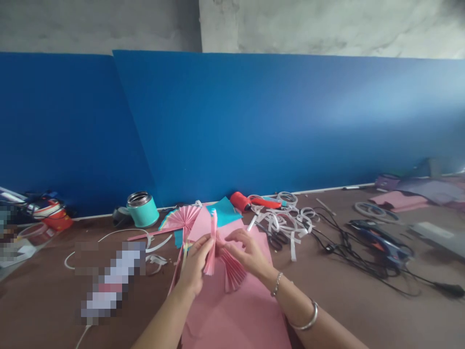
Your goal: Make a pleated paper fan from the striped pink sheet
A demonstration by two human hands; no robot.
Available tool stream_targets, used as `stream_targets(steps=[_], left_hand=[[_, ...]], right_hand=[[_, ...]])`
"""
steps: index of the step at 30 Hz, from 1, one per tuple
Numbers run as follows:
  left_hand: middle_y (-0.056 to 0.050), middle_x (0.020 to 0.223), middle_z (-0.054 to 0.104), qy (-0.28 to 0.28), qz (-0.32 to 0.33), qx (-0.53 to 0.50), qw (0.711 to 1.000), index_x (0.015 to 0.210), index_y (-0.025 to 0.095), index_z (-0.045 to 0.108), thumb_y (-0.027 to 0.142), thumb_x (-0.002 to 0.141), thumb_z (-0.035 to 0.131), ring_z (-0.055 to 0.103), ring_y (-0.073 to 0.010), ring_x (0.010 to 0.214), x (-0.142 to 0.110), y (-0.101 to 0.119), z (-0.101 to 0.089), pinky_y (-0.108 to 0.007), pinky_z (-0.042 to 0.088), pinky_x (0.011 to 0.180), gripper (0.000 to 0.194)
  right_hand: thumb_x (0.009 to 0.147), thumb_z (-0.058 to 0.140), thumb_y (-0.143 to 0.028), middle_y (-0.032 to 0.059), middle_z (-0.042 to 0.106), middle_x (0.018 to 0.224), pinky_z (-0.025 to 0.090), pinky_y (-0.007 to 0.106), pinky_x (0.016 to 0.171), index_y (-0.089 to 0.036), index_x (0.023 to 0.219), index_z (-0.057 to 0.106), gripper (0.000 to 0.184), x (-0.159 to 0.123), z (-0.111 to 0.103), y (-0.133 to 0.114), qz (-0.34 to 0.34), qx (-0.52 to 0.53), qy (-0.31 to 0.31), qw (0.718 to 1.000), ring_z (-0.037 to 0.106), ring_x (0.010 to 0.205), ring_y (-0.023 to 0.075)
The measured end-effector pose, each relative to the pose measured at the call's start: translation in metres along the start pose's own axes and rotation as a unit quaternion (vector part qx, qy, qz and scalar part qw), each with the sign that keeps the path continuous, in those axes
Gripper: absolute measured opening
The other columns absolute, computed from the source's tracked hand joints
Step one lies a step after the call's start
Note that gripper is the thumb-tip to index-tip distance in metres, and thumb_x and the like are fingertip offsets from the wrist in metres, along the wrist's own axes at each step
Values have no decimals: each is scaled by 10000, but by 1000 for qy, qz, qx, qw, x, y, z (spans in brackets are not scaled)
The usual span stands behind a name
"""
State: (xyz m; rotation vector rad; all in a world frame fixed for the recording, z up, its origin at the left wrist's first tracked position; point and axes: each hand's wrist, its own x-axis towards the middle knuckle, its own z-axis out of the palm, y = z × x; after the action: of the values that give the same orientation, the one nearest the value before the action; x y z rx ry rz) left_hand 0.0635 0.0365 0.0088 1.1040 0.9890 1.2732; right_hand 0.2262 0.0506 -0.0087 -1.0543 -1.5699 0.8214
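Two pleated pink paper pieces are between my hands above the pink paper sheets. My left hand pinches a narrow folded pink paper strip, held upright. In my right hand, the fingers are closed on a pleated pink paper fan that spreads downward. The two pieces meet near my fingertips; whether they are joined I cannot tell. Behind my left hand lies a finished-looking open pink paper fan beside a blue paper sheet.
Curled white paper strips and scissors lie behind my right hand, near a red spool. A turquoise flask stands at the back left. A dark glue-gun-like tool and black cables lie at right. A blue board borders the table.
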Motion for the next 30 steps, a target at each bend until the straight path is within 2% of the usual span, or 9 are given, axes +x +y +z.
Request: stream_targets(steps=[3, 5, 8, 11, 13, 16, 21, 25, 30], left_hand=[[-37, 721, 677, -54, -14, 11, 998, 925, 165, 711, 410, 769, 636, 630, -177, 684, -5, 1, 7, -271, 489, 673, 300], [-39, 720, 674, -92, -6, 29, 995, 920, 167, 715, 417, 790, 621, 627, -180, 699, -9, 0, 12, -270, 483, 688, 297], [-41, 712, 669, -147, 1, 44, 988, 906, 161, 713, 428, 816, 598, 610, -170, 673, -11, -3, 14, -263, 472, 674, 304], [-45, 721, 667, -167, -21, 59, 984, 912, 154, 702, 431, 798, 621, 576, -147, 601, -11, -5, 14, -244, 450, 584, 310], [-59, 765, 674, -156, -24, 69, 985, 899, 148, 702, 407, 773, 650, 589, -159, 645, -11, -6, 13, -239, 445, 582, 293], [-56, 807, 676, -135, -10, 90, 987, 883, 148, 707, 340, 762, 650, 604, -190, 761, -9, -6, 11, -256, 457, 666, 234], [-33, 774, 656, -98, 11, 137, 986, 820, 163, 705, 298, 750, 620, 588, -188, 752, -7, -9, 8, -268, 472, 676, 174], [-37, 790, 677, -79, -15, 107, 991, 863, 158, 714, 305, 721, 638, 610, -183, 742, -4, -11, 6, -269, 490, 676, 218], [-38, 735, 684, -15, -18, 77, 997, 861, 136, 717, 322, 665, 699, 613, -162, 673, 0, -11, 4, -262, 490, 662, 271]], right_hand=[[788, 643, -446, 51, 629, 885, 396, 295, 686, -224, 865, 719, 246, 0, -2, -12, 19, 61, -79, 995, 552, 828, 203], [770, 666, -452, 43, 613, 841, 390, 278, 633, -206, 815, 712, 255, -1, -1, -14, 37, 107, -95, 989, 541, 754, 180], [727, 712, -423, 13, 584, 720, 371, 263, 560, -190, 689, 678, 239, -2, 3, -11, 85, 197, -65, 975, 497, 623, 141], [652, 770, -348, -1, 587, 679, 385, 269, 602, -179, 625, 652, 208, -1, 5, -7, 118, 264, -28, 957, 501, 641, 142], [639, 771, -312, -13, 572, 644, 375, 268, 589, -178, 627, 648, 182, 0, 5, -4, 137, 301, -11, 944, 481, 621, 134], [645, 760, -275, -35, 517, 596, 345, 261, 559, -182, 645, 634, 156, 2, 2, -1, 157, 345, 14, 925, 421, 572, 113], [606, 787, -249, -44, 497, 591, 336, 254, 572, -180, 623, 596, 204, 6, -1, 1, 182, 399, 54, 897, 401, 563, 100], [574, 798, -224, -43, 518, 600, 342, 243, 541, -185, 647, 585, 228, 8, -3, 0, 221, 451, 75, 861, 446, 565, 103], [598, 791, -214, -59, 531, 609, 357, 223, 516, -201, 682, 564, 242, 10, -4, 0, 228, 491, 93, 836, 474, 555, 91]])
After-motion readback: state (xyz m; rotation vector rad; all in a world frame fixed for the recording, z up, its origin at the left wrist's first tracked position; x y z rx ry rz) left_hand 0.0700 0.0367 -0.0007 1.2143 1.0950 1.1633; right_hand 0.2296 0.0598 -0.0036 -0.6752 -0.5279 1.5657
